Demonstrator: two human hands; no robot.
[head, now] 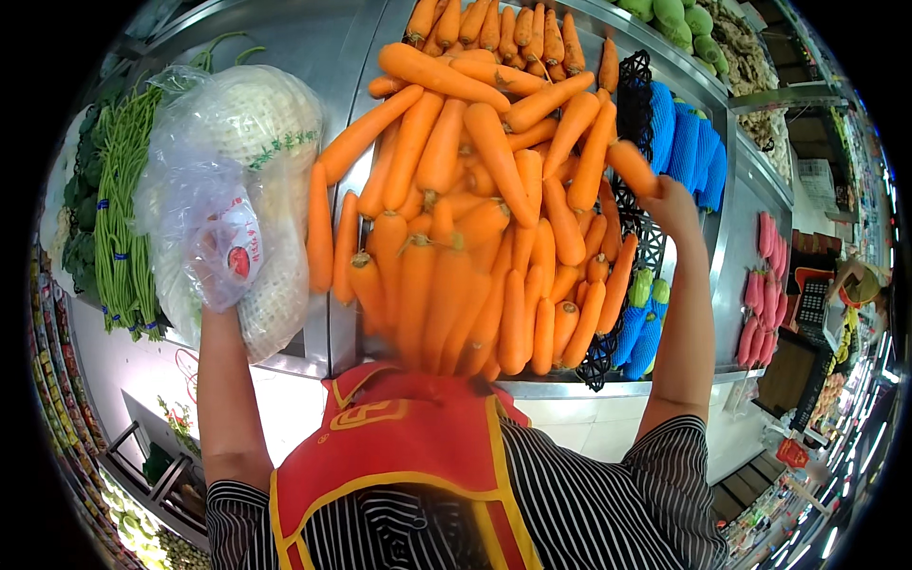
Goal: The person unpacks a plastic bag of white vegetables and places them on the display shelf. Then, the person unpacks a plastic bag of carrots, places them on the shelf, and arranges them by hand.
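Note:
My right hand (672, 208) grips one end of a carrot (633, 167) at the right side of a large heap of carrots (491, 206). The other end of that carrot points up and left, beside black plastic mesh (635, 92). On the left, my left hand (216, 267) is covered by a crumpled clear plastic bag (196, 178) with red print on it. Its fingers are blurred by the film, so their grip is unclear. Behind and under the bag lies a bulky bundle in white netting and clear wrap (278, 114).
Bundled green long beans (125, 206) lie at far left. Blue foam-sleeved vegetables (687, 146) sit right of the carrots, with pink packed produce (766, 299) farther right. A metal divider (342, 171) runs left of the heap. The metal display edge (570, 390) borders my apron.

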